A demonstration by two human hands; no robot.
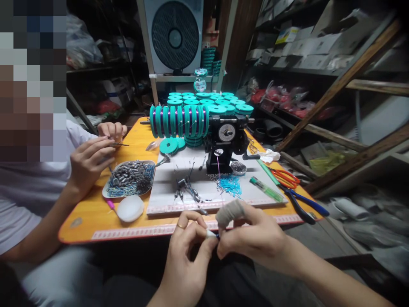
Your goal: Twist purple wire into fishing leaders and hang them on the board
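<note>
Just in front of the table edge, my left hand (190, 253) is closed in a pinch, with a ring on one finger and something white at its fingertips. Facing it, my right hand (255, 236) pinches too; one finger is wrapped in greyish tape. A small dark blue piece (217, 236) shows between the two sets of fingertips, too small to name. A thin line runs down toward my hands from the black hand-crank winder (220, 157). Beyond them, small grey parts with wire leads (187, 187) and a pile of light-blue pieces (230, 185) lie on the white board (166, 202).
Teal spools (179, 121) sit on the winder's shaft, with more stacked behind. A tray of metal parts (128, 177), a white round lid (130, 208), blue-handled pliers (306, 204) and orange-handled pliers (286, 177) lie around. At left, a co-worker's hands (96, 151) hold a thin tool.
</note>
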